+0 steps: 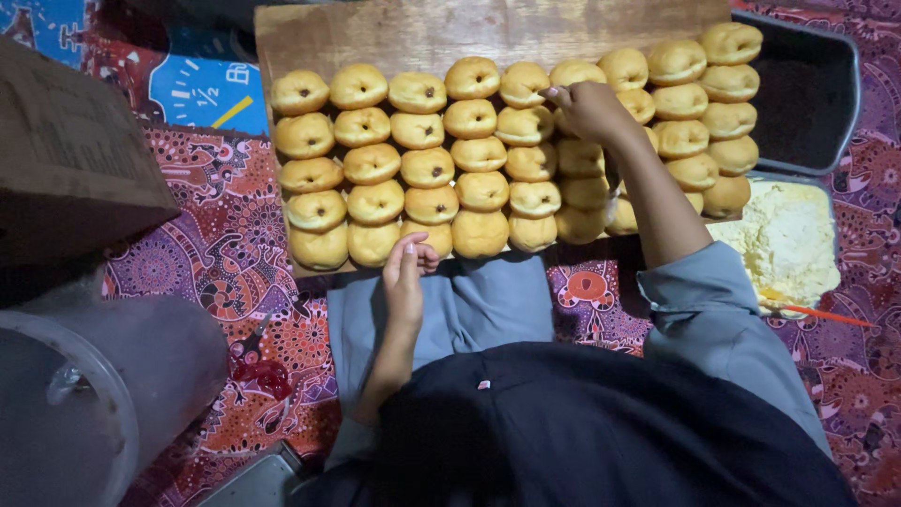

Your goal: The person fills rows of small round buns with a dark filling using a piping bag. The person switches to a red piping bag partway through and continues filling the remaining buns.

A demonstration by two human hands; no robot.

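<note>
The right hand point(587, 105) pinched a bun point(575, 75) in the far row of the wooden board point(394, 33); the left hand point(405, 272), fingers loosely straight and empty, rested at the board's near edge

Golden round buns point(427, 167), dark-centred dimples, packed in rows on wooden board point(375, 33).

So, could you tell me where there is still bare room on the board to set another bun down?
The board is bare only along its far strip, beyond the top row of buns. Everywhere nearer, the buns sit touching in tight rows. The right hand rests on the buns at the upper right; the left hand is at the near edge. The black tray at right looks empty.
</note>
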